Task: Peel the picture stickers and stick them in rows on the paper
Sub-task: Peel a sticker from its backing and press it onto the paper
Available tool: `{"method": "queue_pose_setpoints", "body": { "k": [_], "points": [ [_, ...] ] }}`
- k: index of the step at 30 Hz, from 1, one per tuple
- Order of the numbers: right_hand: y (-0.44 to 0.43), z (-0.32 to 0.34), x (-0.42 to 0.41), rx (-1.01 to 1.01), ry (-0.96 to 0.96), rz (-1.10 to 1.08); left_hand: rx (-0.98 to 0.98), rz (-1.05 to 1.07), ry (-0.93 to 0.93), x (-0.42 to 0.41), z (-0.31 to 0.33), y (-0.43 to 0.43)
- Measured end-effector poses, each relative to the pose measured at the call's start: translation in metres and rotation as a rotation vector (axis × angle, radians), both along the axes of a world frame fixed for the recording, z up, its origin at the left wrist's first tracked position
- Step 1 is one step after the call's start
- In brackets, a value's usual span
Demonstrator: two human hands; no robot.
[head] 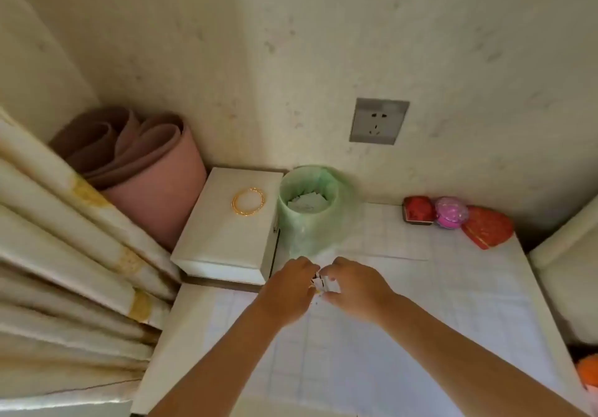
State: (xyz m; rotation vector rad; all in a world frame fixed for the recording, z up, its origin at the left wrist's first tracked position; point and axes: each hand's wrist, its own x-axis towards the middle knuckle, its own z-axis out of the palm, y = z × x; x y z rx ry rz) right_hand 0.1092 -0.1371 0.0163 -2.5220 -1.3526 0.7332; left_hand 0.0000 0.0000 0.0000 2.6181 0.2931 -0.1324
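Both my hands meet above the white gridded paper (453, 303) that covers the table. My left hand (288, 290) and my right hand (356, 287) pinch a small white sticker piece (323, 284) between their fingertips. The piece is tiny and blurred, so its picture cannot be made out. It is held just above the paper, a little in front of the green bin. Most of the piece is hidden by my fingers.
A small bin lined with a green bag (310, 212) holds white paper scraps just behind my hands. A white box (226, 238) with gold bangles (248, 201) stands to its left. Red and pink items (453, 219) lie at the back right. Curtains (64, 254) hang left.
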Motion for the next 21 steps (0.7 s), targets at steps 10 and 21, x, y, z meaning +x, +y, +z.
{"method": "queue_pose_setpoints", "body": {
  "k": [10,21],
  "points": [
    [0.011,-0.061,0.005,0.128,-0.065,0.052,0.324,0.040,-0.197,-0.004,-0.070,0.006],
    [-0.006,-0.060,-0.025,0.296,0.061,-0.218,-0.042,0.260,-0.199,-0.015,-0.052,-0.001]
  ]
}}
